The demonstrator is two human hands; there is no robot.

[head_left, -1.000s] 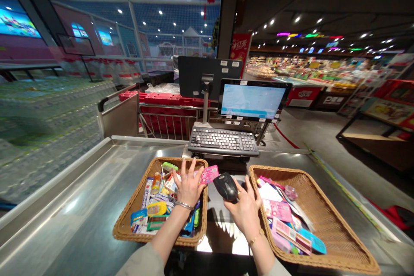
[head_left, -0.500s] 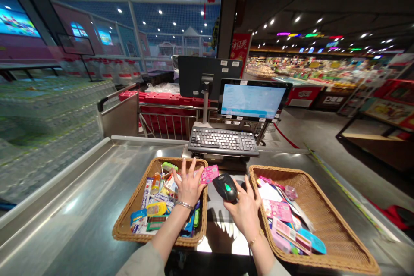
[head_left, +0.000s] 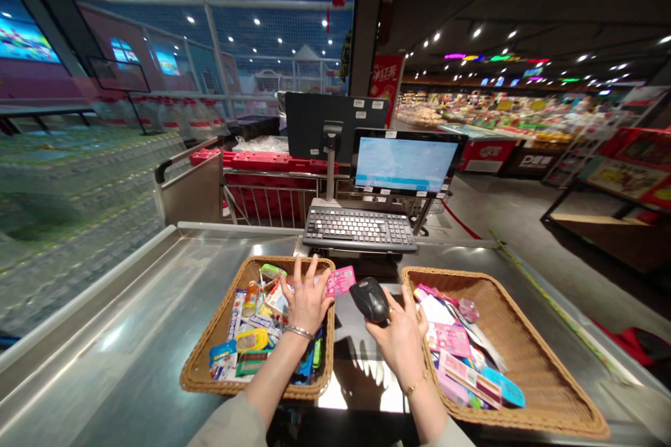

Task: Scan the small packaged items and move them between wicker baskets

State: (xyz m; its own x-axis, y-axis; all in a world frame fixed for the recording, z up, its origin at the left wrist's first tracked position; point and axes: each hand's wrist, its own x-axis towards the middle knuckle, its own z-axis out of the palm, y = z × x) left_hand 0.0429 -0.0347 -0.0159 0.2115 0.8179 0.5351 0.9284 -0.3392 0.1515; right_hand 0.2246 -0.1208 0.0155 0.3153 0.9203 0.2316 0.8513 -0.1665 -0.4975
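Observation:
My left hand point(head_left: 305, 300) is above the right side of the left wicker basket point(head_left: 202, 363). Its thumb side grips a pink printed packet point(head_left: 340, 281), which sticks out past the basket rim with a barcode-like patch showing. My right hand point(head_left: 401, 335) is closed round a black barcode scanner point(head_left: 370, 299), whose head points left toward the packet. The scanner's handle is hidden by my palm. Snacks and small packs fill the left basket, among them a yellow pack point(head_left: 252, 340) and an orange bottle point(head_left: 250, 298).
The right wicker basket point(head_left: 545, 349) holds a pink packet point(head_left: 451, 340), a blue item point(head_left: 503, 387) and other small goods. Behind are a keyboard point(head_left: 359, 228) and a lit monitor point(head_left: 405, 163). A metal counter point(head_left: 136, 321) extends under everything.
The green light on top of the scanner has gone out. The scanner has tilted and moved slightly right, while the pink packet stays in my left hand.

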